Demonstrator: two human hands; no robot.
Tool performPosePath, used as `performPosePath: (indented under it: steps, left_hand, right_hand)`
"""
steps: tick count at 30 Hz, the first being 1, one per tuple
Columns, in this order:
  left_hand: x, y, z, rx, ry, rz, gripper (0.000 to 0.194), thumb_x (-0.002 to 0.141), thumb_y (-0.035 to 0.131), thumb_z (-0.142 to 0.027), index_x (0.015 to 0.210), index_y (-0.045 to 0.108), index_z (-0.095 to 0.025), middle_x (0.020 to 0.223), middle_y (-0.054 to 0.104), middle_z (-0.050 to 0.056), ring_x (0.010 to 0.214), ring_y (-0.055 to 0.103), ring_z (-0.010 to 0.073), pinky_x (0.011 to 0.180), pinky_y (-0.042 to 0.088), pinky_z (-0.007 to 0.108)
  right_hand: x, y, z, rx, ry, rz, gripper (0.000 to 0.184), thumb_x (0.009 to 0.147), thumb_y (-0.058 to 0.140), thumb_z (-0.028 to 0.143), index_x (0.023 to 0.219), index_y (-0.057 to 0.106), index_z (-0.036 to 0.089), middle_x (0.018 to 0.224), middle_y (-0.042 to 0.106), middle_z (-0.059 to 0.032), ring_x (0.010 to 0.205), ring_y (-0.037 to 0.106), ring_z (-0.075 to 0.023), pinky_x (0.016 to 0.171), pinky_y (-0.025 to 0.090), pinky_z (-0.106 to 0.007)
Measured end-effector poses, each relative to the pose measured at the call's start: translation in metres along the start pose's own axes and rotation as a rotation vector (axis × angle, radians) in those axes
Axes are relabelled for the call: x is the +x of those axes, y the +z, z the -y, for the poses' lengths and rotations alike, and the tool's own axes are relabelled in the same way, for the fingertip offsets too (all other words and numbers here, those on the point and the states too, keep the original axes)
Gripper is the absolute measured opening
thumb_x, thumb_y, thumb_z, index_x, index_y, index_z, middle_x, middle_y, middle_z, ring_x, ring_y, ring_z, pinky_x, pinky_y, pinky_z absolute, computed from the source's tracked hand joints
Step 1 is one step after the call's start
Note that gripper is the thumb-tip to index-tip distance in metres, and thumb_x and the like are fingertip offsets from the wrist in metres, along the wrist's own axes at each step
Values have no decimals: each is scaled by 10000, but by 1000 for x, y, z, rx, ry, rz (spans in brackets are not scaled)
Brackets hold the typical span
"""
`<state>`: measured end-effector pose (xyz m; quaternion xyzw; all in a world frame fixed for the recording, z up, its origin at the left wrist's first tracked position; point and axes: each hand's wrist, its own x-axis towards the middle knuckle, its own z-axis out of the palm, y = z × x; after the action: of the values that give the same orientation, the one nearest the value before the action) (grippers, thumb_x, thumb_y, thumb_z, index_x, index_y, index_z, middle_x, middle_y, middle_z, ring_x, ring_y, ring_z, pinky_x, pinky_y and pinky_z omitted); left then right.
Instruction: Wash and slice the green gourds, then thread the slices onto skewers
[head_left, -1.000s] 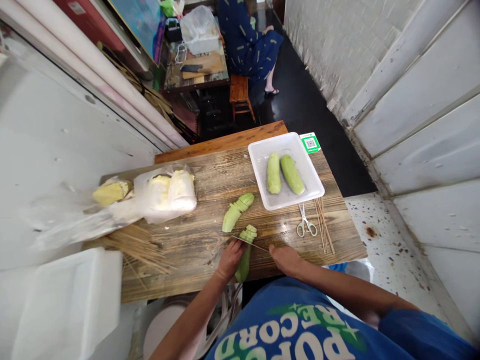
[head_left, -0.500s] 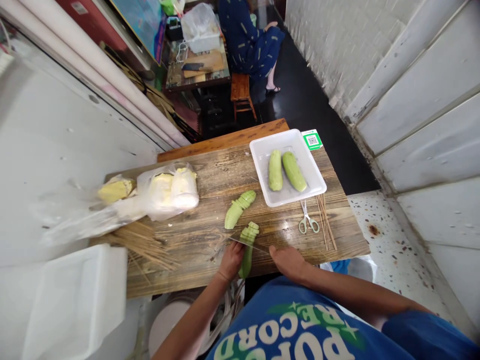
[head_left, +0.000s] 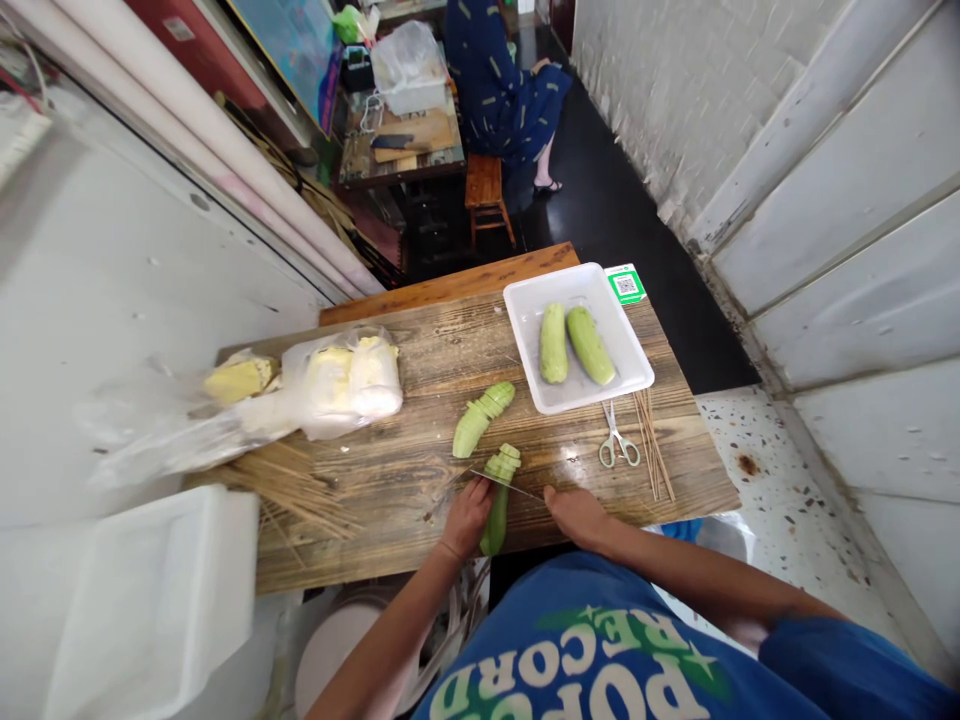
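My left hand (head_left: 468, 513) is closed on a pale green zucchini (head_left: 495, 522) that lies near the front edge of the wooden table. Closed round a knife handle, my right hand (head_left: 576, 514) is just to the right of it. The thin knife blade (head_left: 517, 488) crosses the zucchini, whose far end is cut into several slices (head_left: 503, 461). Just beyond lies a sliced piece of zucchini (head_left: 483, 418), its slices still lined up. Two whole zucchini (head_left: 553, 344) rest in a white plastic tray (head_left: 551, 402). My fingers hide part of the handle.
Scissors (head_left: 619, 448) and thin wooden sticks (head_left: 654, 445) lie at the right. On the left are plastic bags with pale yellow contents (head_left: 341, 385), a bundle of sticks (head_left: 300, 488) and a white bin (head_left: 150, 610). Beyond the table, a person (head_left: 501, 90) sits on a wooden stool (head_left: 484, 185).
The view has shifted slightly. Both hands stay at the zucchini, with the blade across it in nearly the same place.
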<state>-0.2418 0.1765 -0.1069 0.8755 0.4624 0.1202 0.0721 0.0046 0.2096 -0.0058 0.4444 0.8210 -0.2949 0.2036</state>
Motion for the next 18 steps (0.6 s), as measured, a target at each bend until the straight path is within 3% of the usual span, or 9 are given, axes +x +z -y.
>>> performPosePath:
  steps: [9,18]
  left_hand:
    - [-5,2,-5,26,-8,-73,310,852,427,-97,1104,601,-144,1052,622,113,1014,567,246,849,519,408]
    - [4,-14,-9,-8,-7,-99,250,871,431,-149,1019,633,-164,1066,625,110,1042,561,232,893,490,414]
  right_hand:
    - [-14,-10,13,5,-9,-21,215,890,374,93,1073,484,118,880,698,-165,857,683,-226,723,503,-296]
    - [-13,-10,7,-6,2,4,208,889,381,100,1068,484,116,844,702,-150,829,689,-220,709,506,-292]
